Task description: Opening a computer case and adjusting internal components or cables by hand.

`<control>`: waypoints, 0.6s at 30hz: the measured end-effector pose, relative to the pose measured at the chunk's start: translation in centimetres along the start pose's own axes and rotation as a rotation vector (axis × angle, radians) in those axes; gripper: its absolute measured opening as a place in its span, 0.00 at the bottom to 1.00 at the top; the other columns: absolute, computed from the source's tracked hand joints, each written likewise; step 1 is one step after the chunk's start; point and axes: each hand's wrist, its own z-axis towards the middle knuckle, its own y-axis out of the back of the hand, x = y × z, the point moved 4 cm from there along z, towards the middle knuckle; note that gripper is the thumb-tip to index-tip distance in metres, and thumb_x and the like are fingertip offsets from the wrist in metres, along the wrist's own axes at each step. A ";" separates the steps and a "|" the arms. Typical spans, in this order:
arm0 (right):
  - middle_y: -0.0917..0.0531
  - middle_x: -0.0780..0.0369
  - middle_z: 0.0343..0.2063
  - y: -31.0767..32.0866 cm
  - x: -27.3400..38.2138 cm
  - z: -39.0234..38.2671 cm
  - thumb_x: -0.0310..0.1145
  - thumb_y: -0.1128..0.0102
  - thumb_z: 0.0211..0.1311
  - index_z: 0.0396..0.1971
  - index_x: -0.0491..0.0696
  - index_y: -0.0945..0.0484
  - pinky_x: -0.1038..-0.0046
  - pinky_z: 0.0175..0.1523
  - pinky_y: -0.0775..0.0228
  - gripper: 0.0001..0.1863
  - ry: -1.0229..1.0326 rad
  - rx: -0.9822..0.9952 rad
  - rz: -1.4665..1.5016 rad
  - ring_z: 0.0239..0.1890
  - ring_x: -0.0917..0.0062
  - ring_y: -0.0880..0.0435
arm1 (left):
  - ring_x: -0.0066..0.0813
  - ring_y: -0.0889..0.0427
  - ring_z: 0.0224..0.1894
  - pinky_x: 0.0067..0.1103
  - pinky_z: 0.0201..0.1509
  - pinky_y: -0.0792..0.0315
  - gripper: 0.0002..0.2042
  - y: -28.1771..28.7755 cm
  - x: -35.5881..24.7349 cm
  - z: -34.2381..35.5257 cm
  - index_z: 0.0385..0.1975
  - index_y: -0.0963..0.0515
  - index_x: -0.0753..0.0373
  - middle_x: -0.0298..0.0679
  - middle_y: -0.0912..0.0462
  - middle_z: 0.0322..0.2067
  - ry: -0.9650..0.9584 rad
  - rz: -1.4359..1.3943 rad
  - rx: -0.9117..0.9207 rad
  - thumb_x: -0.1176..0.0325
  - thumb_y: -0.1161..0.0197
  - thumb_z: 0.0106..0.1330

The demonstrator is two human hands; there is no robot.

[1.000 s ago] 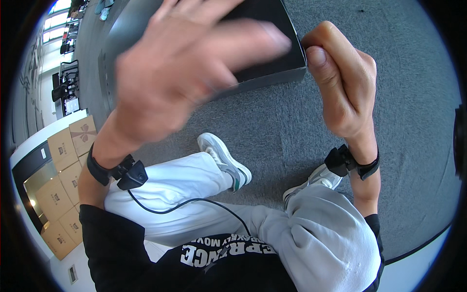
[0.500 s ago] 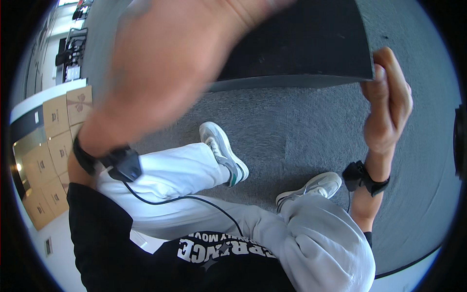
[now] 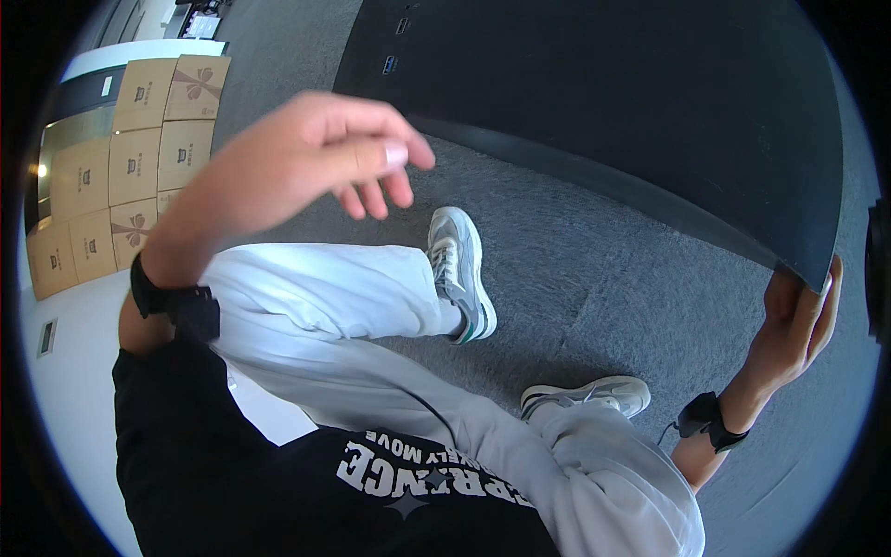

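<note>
A large black box-like object (image 3: 603, 102) with small ports on its top fills the upper right. My right hand (image 3: 794, 330) grips its lower right corner, with fingers along the edge and partly hidden by it. My left hand (image 3: 343, 162) hangs in the air by the object's lower left end, slightly blurred, fingers loosely bent and apart, holding nothing. Each wrist carries a dark strapped device, on the left (image 3: 193, 311) and on the right (image 3: 701, 416).
Stacked cardboard boxes (image 3: 130, 167) stand at the far left by a white wall (image 3: 70, 390). Grey carpet (image 3: 575, 288) lies below, where my feet in grey-white sneakers (image 3: 455, 278) rest. Dark furniture (image 3: 193, 19) is at the top left.
The black object's near corner has moved right and down along with my right hand, and more of its surface shows. My left hand has moved off it, down toward me.
</note>
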 end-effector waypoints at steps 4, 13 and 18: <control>0.21 0.63 0.29 -3.0 1.2 -0.2 0.46 0.59 0.81 0.57 0.49 0.26 0.76 0.36 0.31 0.20 0.086 -0.003 0.295 0.27 0.79 0.25 | 0.35 0.15 0.46 0.26 0.48 0.20 0.20 -3.2 3.7 -1.3 0.62 0.28 0.70 0.50 0.17 0.47 0.146 -0.204 0.119 0.65 0.50 0.76; 0.22 0.54 0.57 -5.9 -2.5 -3.3 0.45 0.41 0.73 0.68 0.48 0.36 0.52 0.67 0.36 0.30 -0.043 -0.119 -0.035 0.64 0.67 0.26 | 0.52 0.39 0.73 0.43 0.75 0.42 0.30 -5.2 5.4 0.0 0.71 0.46 0.78 0.61 0.39 0.69 0.001 -1.002 -0.446 0.68 0.51 0.72; 0.20 0.55 0.53 -5.8 -2.7 -3.0 0.34 0.42 0.74 0.64 0.46 0.32 0.59 0.64 0.32 0.23 -0.040 -0.024 -0.066 0.58 0.69 0.22 | 0.53 0.39 0.73 0.43 0.76 0.45 0.29 -5.3 5.3 -0.1 0.68 0.41 0.80 0.62 0.36 0.68 -0.102 -1.079 -0.473 0.71 0.51 0.67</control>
